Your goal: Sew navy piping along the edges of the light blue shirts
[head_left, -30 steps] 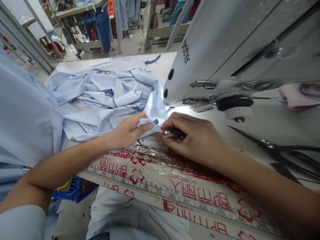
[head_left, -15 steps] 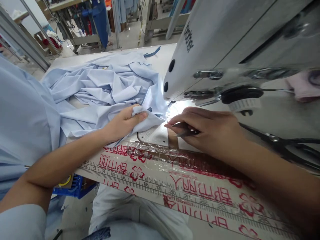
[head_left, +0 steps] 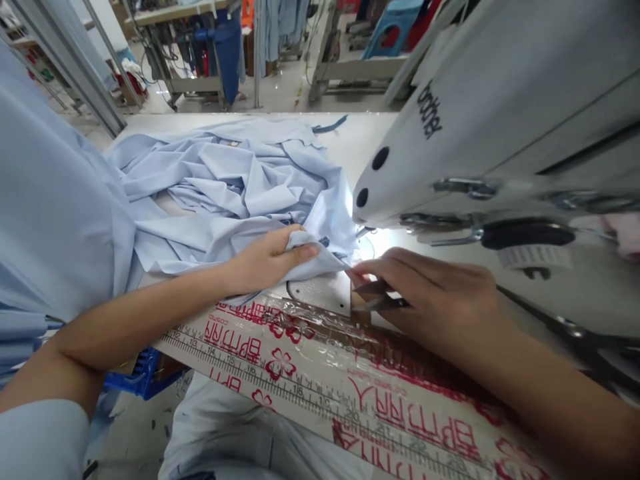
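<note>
My left hand (head_left: 273, 259) is closed on a fold of light blue fabric (head_left: 250, 177), thumb on top, just left of the sewing machine's needle area. The rest of the cloth lies bunched on the table behind it. My right hand (head_left: 435, 287) has a small pair of dark thread snips (head_left: 383, 293) tucked in its curled fingers, blades pointing left and slightly apart. Its thumb and forefinger tips meet at the pointed corner of the fabric; whether they pinch the cloth or a thread is too small to tell. A metal plate (head_left: 320, 293) lies beneath.
The white sewing machine head (head_left: 480, 127) overhangs from the right. Black scissors (head_left: 570, 327) lie beyond my right forearm. A printed measuring tape strip (head_left: 300, 373) runs along the table's front edge. A blue crate (head_left: 145, 373) sits below at left. More fabric (head_left: 55, 200) hangs at left.
The whole view has shifted, so the table and machine sit lower and further right. My right hand has turned slightly, showing more of the snips' blades. My left hand keeps its hold.
</note>
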A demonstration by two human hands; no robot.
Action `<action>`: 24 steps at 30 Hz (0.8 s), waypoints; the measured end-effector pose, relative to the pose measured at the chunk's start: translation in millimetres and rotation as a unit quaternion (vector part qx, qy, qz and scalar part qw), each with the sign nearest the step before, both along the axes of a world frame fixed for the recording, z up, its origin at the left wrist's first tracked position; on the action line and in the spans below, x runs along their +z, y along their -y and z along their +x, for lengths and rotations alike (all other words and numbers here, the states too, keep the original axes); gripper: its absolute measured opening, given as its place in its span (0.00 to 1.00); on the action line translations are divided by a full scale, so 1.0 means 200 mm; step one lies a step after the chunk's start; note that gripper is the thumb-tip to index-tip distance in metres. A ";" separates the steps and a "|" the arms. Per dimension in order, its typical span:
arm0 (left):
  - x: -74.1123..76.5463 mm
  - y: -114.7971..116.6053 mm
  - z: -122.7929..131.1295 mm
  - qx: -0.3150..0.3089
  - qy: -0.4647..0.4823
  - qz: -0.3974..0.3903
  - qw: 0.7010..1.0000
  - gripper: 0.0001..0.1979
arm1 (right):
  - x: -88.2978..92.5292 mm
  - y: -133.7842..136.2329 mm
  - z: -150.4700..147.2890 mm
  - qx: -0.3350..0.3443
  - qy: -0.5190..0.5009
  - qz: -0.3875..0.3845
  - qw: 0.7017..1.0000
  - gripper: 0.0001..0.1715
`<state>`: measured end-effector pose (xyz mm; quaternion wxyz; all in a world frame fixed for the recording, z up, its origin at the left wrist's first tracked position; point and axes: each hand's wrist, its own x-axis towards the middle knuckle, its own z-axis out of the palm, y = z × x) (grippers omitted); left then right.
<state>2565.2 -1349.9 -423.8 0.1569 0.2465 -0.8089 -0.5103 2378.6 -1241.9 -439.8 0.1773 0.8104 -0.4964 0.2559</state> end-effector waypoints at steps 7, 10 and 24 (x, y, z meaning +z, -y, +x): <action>-0.01 0.00 0.01 -0.022 0.022 -0.048 0.998 0.08 | 0.00 0.00 -0.02 0.018 -0.025 -0.005 1.000 0.05; 0.00 0.00 0.01 -0.034 0.045 -0.073 0.996 0.08 | 0.00 0.00 -0.02 0.017 -0.019 0.012 1.000 0.06; -0.09 -0.21 0.02 -0.158 0.003 -0.600 0.784 0.07 | -0.07 -0.04 -0.18 0.019 -0.006 0.243 0.970 0.36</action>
